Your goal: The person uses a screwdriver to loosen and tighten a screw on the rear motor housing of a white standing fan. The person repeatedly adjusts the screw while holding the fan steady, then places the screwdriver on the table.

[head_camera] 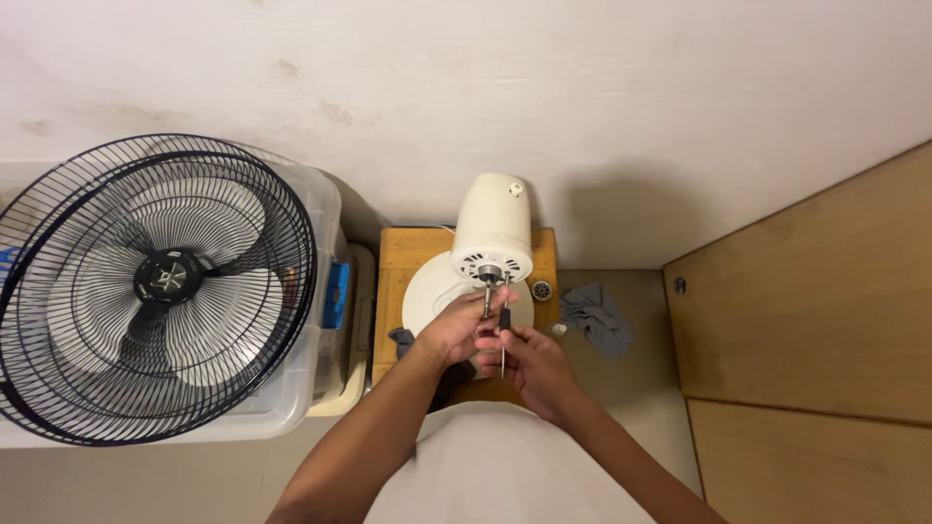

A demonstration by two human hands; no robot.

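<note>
One cream fan motor housing (492, 228) stands at the centre of the frame on one small wooden stool (408, 254), with one round cream plate (427, 291) behind its face; one black wire guard (155, 288) enclosing pale fan blades rests on one clear plastic tub (316, 320) at the left, one crumpled grey cloth (597, 317) lies on the floor right of centre, and one small round metal piece (542, 289) sits at the stool's right edge. The housing is a rounded, glossy shell with a vented ring at its front and a short metal shaft (488, 296) sticking out toward the lower part of the frame. The left hand (456, 330) reaches up from the lower centre, its fingers curled around the shaft. The right hand (534, 367), just beside it and touching it, pinches a thin screwdriver (504, 325) with a dark handle, held upright with its tip against the housing's front ring.
</note>
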